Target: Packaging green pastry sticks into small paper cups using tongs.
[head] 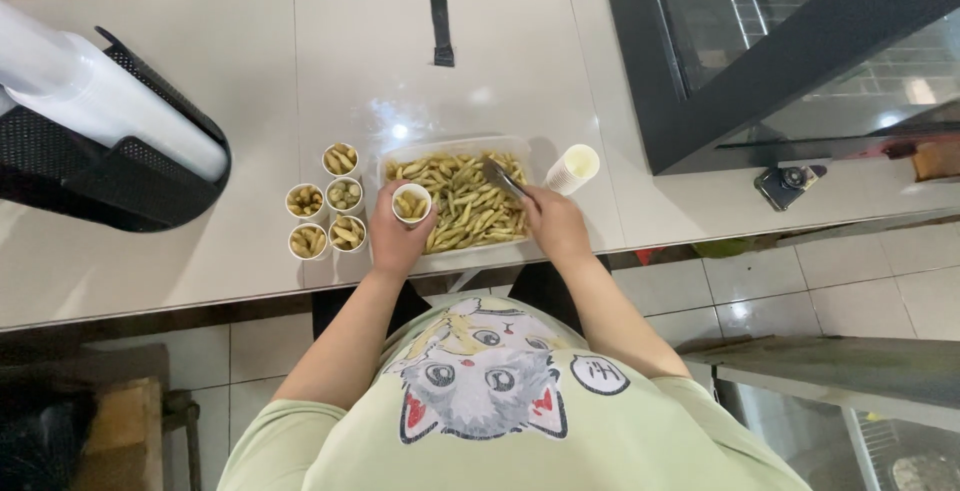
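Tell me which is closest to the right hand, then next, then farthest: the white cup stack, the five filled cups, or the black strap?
1. White cup stack, just right of the right hand.
2. Five filled cups, left past the tray.
3. Black strap, at the counter's far edge.

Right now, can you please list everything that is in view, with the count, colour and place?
Tray: one, clear, table centre, holding yellow-green snack sticks.
Filled cups: five, white, left of tray.
Empty cup stack: one, white, right of tray.
Basket: one, black, table left, holding clear cup stacks.
Strap: one, black, table far edge.
Cabinet: one, black with glass, right.
Left hand: holds a partly filled cup.
Right hand: holds metal tongs over the tray.
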